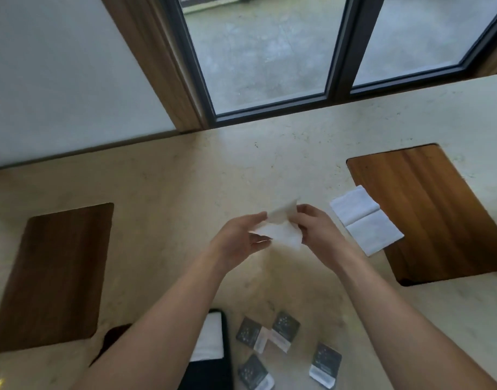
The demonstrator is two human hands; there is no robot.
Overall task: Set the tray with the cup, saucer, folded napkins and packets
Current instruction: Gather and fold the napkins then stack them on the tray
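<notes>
Both hands hold one white napkin [281,229] in the air above the beige counter. My left hand [241,237] pinches its left edge and my right hand [316,225] grips its right side. A second white napkin [365,220] lies unfolded across the edge of the right wooden inlay [438,209]. A black tray [213,372] sits at the bottom, partly hidden by my left forearm, with a folded white napkin [209,339] on it. Several dark packets [283,330] lie on the counter right of the tray. No cup or saucer is in view.
A second wooden inlay [53,277] is set in the counter [185,178] at the left. A window with dark frames [340,52] runs along the far edge, with a white wall [58,66] to the left.
</notes>
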